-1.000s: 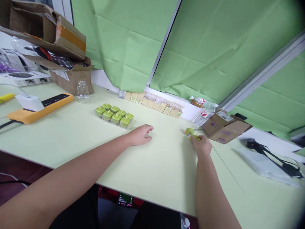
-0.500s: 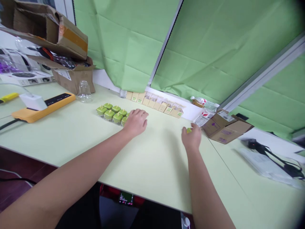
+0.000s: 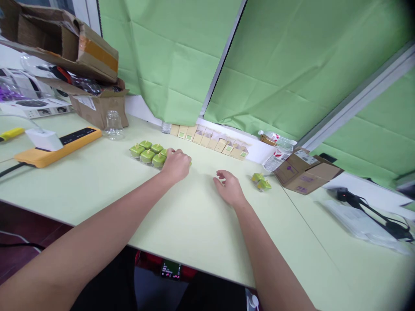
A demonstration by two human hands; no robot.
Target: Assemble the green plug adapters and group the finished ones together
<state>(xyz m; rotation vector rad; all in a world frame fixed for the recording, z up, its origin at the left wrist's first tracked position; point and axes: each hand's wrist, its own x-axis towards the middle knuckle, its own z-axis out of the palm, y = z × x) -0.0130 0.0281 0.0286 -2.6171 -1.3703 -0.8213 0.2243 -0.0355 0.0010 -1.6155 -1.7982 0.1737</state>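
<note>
A cluster of several small green pots (image 3: 147,153) stands on the pale green table (image 3: 194,220). My left hand (image 3: 177,164) lies over the cluster's right end, fingers curled round one of the pots there, which is mostly hidden. My right hand (image 3: 228,188) rests on the table in the middle, fingers loosely apart and holding nothing. Two more small green pieces (image 3: 261,181) lie on the table just to the right of my right hand, apart from it.
A row of small beige boxes (image 3: 210,140) lines the back wall. A cardboard box (image 3: 304,170) sits at the right, with a black cable (image 3: 369,207) and clear plastic beyond. At the left are an orange power strip (image 3: 58,144), a glass bottle (image 3: 113,125) and stacked cartons (image 3: 65,39).
My right hand let go of the two green pieces and drew back left to mid-table. My left hand moved up and left onto the right end of the pot cluster.
</note>
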